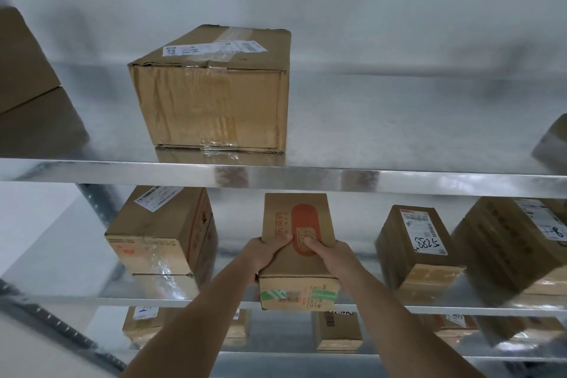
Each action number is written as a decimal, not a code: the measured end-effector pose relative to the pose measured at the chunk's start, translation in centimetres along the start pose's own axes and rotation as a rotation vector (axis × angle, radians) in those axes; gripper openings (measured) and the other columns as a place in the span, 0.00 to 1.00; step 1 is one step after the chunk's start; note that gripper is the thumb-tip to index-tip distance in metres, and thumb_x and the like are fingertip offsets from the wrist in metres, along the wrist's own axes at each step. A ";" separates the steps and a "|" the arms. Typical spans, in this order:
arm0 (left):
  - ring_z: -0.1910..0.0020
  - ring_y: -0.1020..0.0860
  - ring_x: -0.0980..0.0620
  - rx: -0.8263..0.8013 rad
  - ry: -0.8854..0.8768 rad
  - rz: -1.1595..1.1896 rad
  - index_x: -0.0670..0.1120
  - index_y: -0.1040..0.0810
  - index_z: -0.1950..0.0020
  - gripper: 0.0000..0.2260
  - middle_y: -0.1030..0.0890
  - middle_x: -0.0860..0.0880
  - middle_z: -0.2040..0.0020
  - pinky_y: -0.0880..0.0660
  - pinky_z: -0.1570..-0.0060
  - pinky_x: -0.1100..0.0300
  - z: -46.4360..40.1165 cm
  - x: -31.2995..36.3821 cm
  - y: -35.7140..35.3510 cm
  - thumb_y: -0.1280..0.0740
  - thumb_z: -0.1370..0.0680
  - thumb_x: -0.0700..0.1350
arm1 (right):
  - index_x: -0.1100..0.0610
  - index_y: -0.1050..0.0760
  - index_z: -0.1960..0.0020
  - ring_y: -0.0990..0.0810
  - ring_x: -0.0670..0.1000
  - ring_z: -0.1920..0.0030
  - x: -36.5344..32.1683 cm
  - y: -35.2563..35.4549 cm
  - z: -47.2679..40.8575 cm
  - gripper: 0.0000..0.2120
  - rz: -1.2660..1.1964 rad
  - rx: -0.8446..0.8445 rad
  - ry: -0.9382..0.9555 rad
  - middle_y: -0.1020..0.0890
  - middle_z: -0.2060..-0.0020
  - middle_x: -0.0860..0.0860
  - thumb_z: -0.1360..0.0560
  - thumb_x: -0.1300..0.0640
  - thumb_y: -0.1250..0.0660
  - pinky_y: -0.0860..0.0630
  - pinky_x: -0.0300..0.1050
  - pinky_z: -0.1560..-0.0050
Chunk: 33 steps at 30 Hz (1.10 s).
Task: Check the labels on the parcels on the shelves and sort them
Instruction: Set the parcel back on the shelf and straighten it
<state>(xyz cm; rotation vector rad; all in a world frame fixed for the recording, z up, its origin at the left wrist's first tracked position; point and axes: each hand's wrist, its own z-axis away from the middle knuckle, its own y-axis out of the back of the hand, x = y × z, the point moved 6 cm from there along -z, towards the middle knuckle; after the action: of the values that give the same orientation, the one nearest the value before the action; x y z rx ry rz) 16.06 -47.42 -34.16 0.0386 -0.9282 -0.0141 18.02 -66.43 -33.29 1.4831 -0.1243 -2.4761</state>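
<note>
Head view, looking at metal shelving with three levels visible. Lower centre of the frame: both hands hold one small parcel (pixel 299 250) at the front edge of the middle shelf (pixel 429 305). Left hand (pixel 266 256) grips its left side, thumb laid on the top face. Right hand (pixel 333 258) grips the right side, thumb pressing the orange printed oval. Fingers of both curl round the box edges.

The top face of the held box shows only printing; the near end shows green tape and small print. No shipping label visible on it from here, so the label check looks unfinished for this one.

Elsewhere on the middle shelf: a labelled box (pixel 159 230) left of centre, a box marked 57288 (pixel 418 242) to the right, another labelled box (pixel 515 242) at the right edge. Upper shelf (pixel 399 184): one large taped box (pixel 211 89) with a white label on top, centre-left; a stack of boxes (pixel 30 86) at far left. Bottom shelf holds several more small parcels (pixel 336 331), partly hidden.

Judgement: sorting is mid-way at best. Many parcels remain on the shelves and no grouping by number can be read; several labels are too blurred to tell.
</note>
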 end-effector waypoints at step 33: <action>0.52 0.13 0.42 0.016 -0.041 0.061 0.44 0.19 0.40 0.22 0.12 0.43 0.51 0.18 0.44 0.45 -1.9 -0.7 0.4 0.23 0.26 0.56 | 0.53 0.20 0.38 0.15 0.51 0.49 -0.5 -0.1 0.4 0.19 -0.002 -0.014 0.072 0.14 0.49 0.50 0.24 0.44 0.27 0.18 0.46 0.49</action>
<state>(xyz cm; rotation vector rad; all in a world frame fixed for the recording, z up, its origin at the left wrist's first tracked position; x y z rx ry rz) 17.19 -46.96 -35.85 0.0253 -0.9706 0.0490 17.91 -66.19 -32.71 1.5649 -0.0923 -2.4169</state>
